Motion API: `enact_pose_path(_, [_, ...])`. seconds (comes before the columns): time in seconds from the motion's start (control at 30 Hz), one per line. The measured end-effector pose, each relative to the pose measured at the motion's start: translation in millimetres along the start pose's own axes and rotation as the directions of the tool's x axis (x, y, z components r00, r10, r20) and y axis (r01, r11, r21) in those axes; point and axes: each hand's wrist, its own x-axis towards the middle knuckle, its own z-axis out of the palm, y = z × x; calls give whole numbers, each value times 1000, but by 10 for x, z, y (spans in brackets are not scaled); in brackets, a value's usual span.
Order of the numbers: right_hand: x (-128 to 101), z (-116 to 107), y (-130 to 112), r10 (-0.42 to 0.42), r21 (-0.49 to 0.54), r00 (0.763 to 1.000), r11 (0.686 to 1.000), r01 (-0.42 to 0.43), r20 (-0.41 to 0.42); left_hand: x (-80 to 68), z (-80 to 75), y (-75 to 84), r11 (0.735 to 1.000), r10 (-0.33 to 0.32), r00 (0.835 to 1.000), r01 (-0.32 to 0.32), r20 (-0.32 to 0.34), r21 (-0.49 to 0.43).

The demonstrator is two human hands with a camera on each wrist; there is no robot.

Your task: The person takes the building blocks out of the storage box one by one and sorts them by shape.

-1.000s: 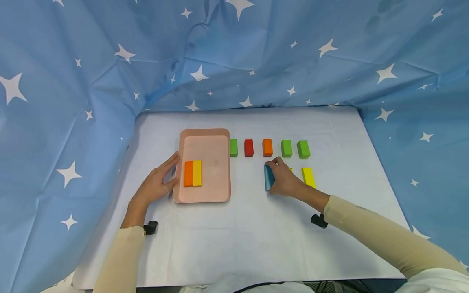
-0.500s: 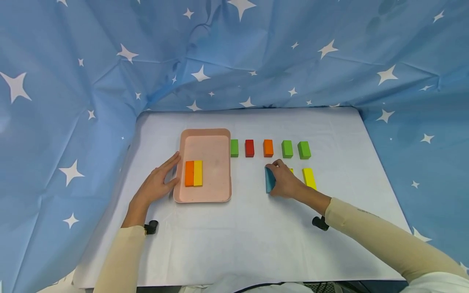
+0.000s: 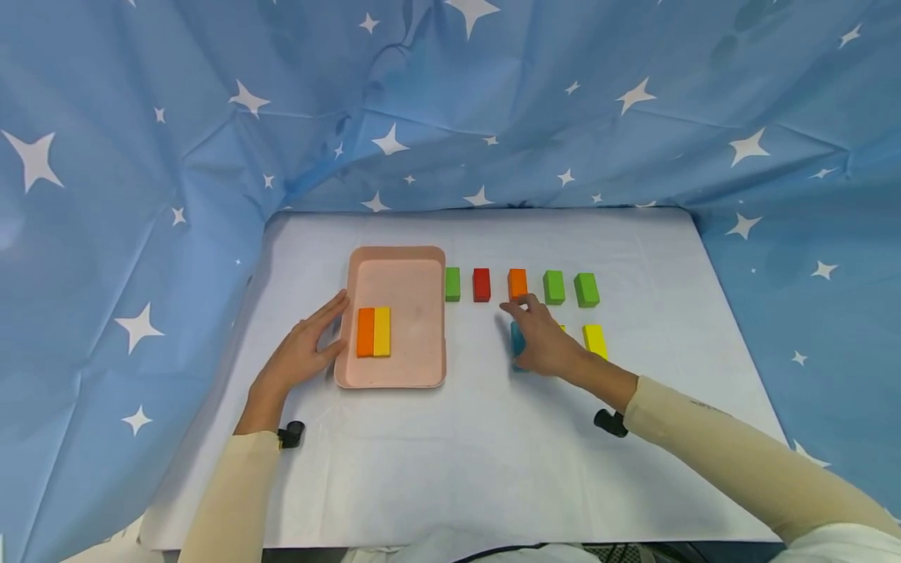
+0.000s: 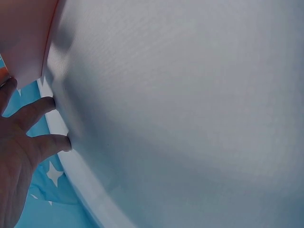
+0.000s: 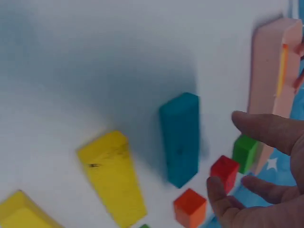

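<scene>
My left hand (image 3: 299, 352) rests with straight fingers along the left edge of a pink tray (image 3: 418, 336). In that tray an orange block (image 3: 365, 332) and a yellow block (image 3: 382, 332) lie side by side. Over the table, my right hand (image 3: 545, 344) has its thumb and fingers spread beside a long blue block (image 3: 518, 342). The right wrist view shows this blue block (image 5: 181, 140) lying on the white cloth, with a gap between it and the fingers. A yellow block (image 5: 114, 178) next to it is mostly hidden by the hand in the head view.
A back row holds a green block (image 3: 453, 285) at the tray's right edge, then a red block (image 3: 482, 285), an orange block (image 3: 517, 281) and two more green blocks (image 3: 554, 288). Another yellow block (image 3: 595, 342) lies right of my right hand. A starry blue curtain (image 3: 450, 102) surrounds the table.
My right hand has let go of the blue block; its fingers have spread and moved slightly toward the back row. The left hand stays at the tray's edge.
</scene>
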Motion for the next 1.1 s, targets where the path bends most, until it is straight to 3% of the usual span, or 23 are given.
enact_pose_path(0.2, [205,-27,-358,-113,77,993,990,116,-44,-8,-5,-17,1000,-12,1000,12,-8,0])
enact_pose_path(0.33, [411,85,-615,-197,147,980,969,197,-20,-5,4,-19,1000,-19,1000,19,-2,-7])
enact_pose_path(0.47, [655,257,-874,-235,209,971,952,223,34,6,9,-20,1000,-18,1000,18,4,-10])
enact_pose_path(0.73, [1003,543,-1268,-210,118,972,973,197,107,37,-1,-1,1000,-19,1000,19,4,-12])
enact_pose_path(1.1, [1164,719,-1486,-137,103,984,987,126,110,15,-27,-15,1000,-22,1000,23,6,-6])
